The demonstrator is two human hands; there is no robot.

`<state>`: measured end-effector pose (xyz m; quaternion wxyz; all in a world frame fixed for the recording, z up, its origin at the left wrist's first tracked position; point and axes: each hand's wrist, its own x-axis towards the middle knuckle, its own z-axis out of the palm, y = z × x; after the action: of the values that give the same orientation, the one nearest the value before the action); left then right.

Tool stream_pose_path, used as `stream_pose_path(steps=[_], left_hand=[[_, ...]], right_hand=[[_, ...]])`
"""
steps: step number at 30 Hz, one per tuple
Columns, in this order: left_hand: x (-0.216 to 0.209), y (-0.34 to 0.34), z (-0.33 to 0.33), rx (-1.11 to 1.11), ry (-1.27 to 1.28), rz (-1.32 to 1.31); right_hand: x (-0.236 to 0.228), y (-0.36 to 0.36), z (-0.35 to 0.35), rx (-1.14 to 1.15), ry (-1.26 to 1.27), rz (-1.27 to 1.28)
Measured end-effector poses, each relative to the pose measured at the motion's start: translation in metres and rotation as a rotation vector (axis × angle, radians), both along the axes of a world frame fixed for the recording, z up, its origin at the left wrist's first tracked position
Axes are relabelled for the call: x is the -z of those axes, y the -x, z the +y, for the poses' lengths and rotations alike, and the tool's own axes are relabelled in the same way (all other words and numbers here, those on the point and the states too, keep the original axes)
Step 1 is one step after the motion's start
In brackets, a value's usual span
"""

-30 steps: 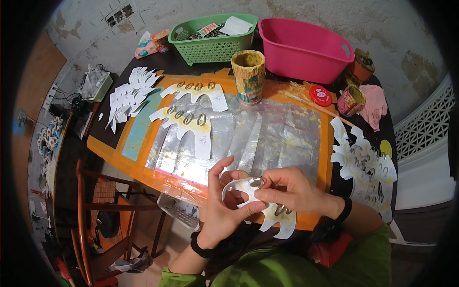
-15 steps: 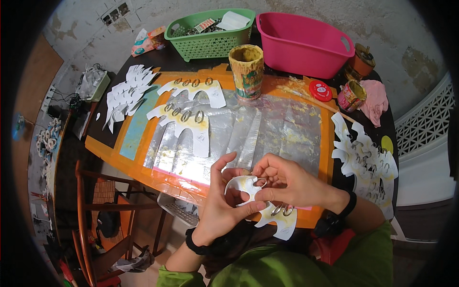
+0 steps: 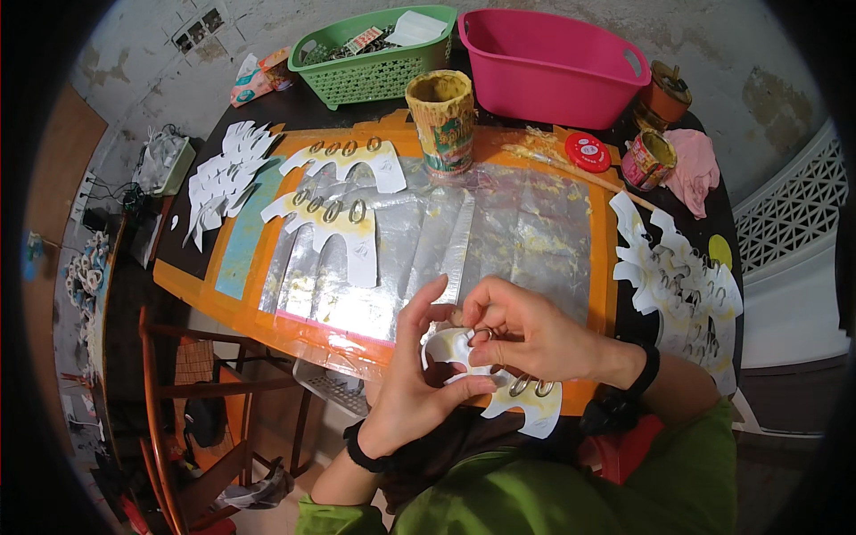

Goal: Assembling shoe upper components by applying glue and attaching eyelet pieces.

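Observation:
My left hand [image 3: 403,390] holds a white scalloped cut-out sheet [image 3: 530,412] with yellow glue smears, its upper end curled over between the fingers and thumb. My right hand [image 3: 548,346] pinches a metal ring [image 3: 484,333] against the curled edge; its fingertips partly cover the ring. Two more metal rings [image 3: 531,387] stand on the lower part of the same sheet. Beyond my hands at the left, two similar sheets, a nearer one [image 3: 360,254] and a farther one [image 3: 385,174], lie flat with several rings along their upper edges.
A glue-crusted cup [image 3: 443,134] stands at the back, before a green basket [image 3: 374,78] and a pink tub [image 3: 553,76]. Plain white cut-outs [image 3: 227,183] are piled left, ringed ones [image 3: 691,285] right. A stick [image 3: 615,185] and red lid [image 3: 587,152] lie back right.
The whole view has shifted slightly, so the table things sit a little higher and farther left. My right fingers have brought the ring closer in against the sheet's curled edge.

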<state>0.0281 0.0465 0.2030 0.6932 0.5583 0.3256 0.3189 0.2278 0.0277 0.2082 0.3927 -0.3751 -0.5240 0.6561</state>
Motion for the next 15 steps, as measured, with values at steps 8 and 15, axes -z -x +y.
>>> stream_pose_path(steps=[8, 15], left_hand=[[0.004, 0.005, 0.001, -0.098, 0.025, -0.06], [0.003, 0.009, 0.005, -0.166, -0.089, -0.028]], right_hand=[[-0.003, -0.012, 0.009, 0.067, 0.149, 0.105], [-0.003, -0.016, 0.009, -0.031, 0.131, 0.083]])
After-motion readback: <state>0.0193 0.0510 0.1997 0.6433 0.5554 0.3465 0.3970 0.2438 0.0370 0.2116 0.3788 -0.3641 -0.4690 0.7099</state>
